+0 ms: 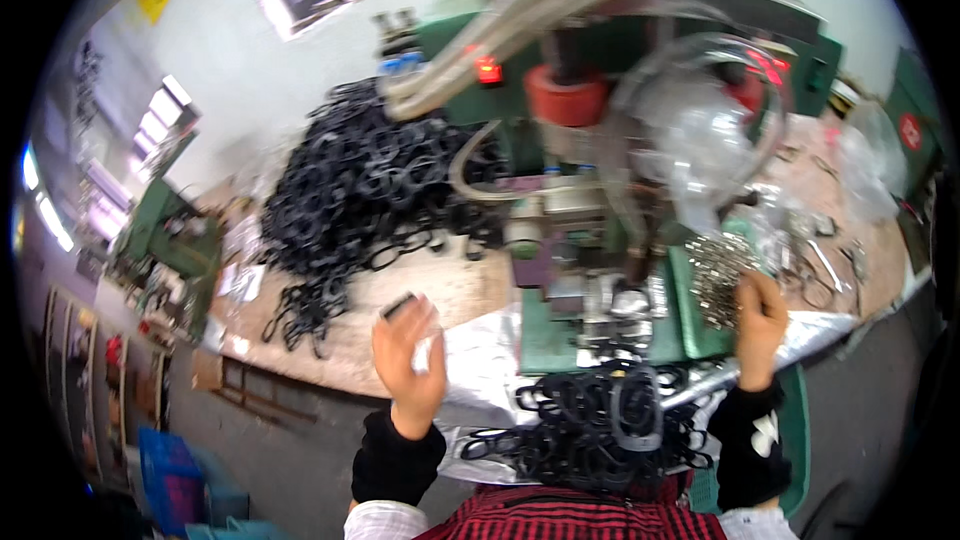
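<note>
My left hand (408,365) is raised over the near edge of the wooden tabletop, fingers stretched out. A small dark band (399,306) shows at its fingertips; blur hides whether it is worn or touched. On the right, my right hand (763,318) is at the edge of a heap of small shiny metal parts (718,275) on a green tray (705,342). Its fingers are bent together, and what they pinch is too small to see. Between my hands, a pile of black looped pieces resembling glasses frames (580,410) lies before the machine's metal fixture (615,305).
A large heap of similar black looped pieces (350,175) covers the back left of the table (440,285). The green machine (460,40) stands ahead, with hoses (520,20) and a red cylindrical part (566,97). Plastic bags (868,172) and wire-like scraps lie at right.
</note>
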Available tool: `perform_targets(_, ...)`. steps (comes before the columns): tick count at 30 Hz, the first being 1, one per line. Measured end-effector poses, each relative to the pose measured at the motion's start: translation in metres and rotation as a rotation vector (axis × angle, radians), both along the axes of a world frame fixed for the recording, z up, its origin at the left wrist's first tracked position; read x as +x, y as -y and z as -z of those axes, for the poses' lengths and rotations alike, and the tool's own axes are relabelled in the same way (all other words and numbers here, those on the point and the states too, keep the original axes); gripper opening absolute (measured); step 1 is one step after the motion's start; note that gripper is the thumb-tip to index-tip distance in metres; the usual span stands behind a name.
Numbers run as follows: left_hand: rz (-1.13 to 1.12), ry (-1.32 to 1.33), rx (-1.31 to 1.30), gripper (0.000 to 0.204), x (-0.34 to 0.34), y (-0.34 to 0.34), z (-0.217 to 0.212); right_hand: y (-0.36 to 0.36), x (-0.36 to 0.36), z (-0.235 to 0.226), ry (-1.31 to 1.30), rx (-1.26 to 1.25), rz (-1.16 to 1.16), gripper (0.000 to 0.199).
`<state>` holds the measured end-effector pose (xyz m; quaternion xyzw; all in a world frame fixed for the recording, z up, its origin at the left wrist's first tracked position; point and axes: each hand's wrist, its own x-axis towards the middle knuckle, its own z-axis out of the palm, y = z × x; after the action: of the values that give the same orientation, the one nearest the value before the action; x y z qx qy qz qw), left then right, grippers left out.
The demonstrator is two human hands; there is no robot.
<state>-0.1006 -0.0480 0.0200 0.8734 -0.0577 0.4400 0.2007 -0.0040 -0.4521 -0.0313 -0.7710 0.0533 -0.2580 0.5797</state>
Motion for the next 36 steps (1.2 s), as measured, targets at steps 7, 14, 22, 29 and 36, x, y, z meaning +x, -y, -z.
perform_targets(7,-0.344,-0.321,0.24,0.012,0.077,-0.105,0.021,-0.016,0.026,0.002,0.089,0.276,-0.001,0.019)
perform_targets(14,-0.586,-0.493,0.662,0.013,0.132,-0.171,0.107,-0.029,0.006,-0.031,0.057,0.028,-0.078,0.012)
perform_targets(22,-0.018,-0.233,-0.63,0.011,0.071,-0.087,0.046,-0.018,-0.044,-0.057,-0.005,-0.025,-0.183,0.013)
perform_targets(29,0.198,-0.122,-0.906,0.041,0.07,-0.008,0.015,-0.104,-0.002,-0.094,0.229,-0.073,-0.258,0.029)
perform_targets(36,0.503,0.292,-0.776,0.054,0.059,0.054,-0.066,-0.11,-0.007,-0.097,0.097,0.266,-0.434,0.047)
